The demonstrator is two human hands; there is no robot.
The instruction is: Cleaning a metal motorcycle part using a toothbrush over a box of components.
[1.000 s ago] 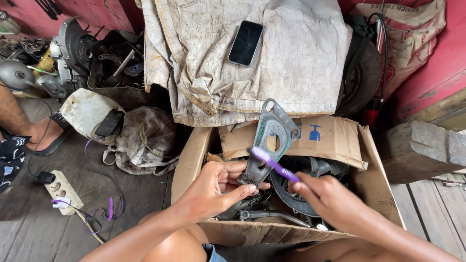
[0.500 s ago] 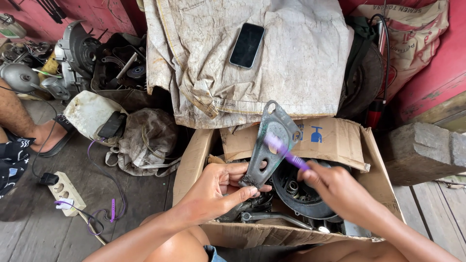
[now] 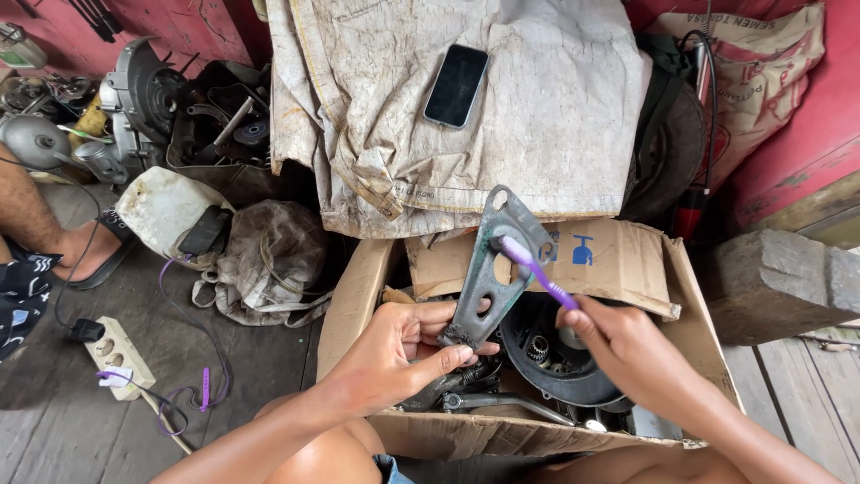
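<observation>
Left hand (image 3: 394,358) fingers gripping grey metal bracket (image 3: 495,264) upright by its lower end above open cardboard box (image 3: 354,296), right hand (image 3: 627,345) fingers closing on purple toothbrush (image 3: 536,267), bristles touching bracket's upper part, phone (image 3: 456,85) lying on cloth (image 3: 555,116) behind.

My left hand (image 3: 403,358) is curled shut, thumb across; my right hand (image 3: 627,345) pinches closed, both forearms angled inward.
</observation>
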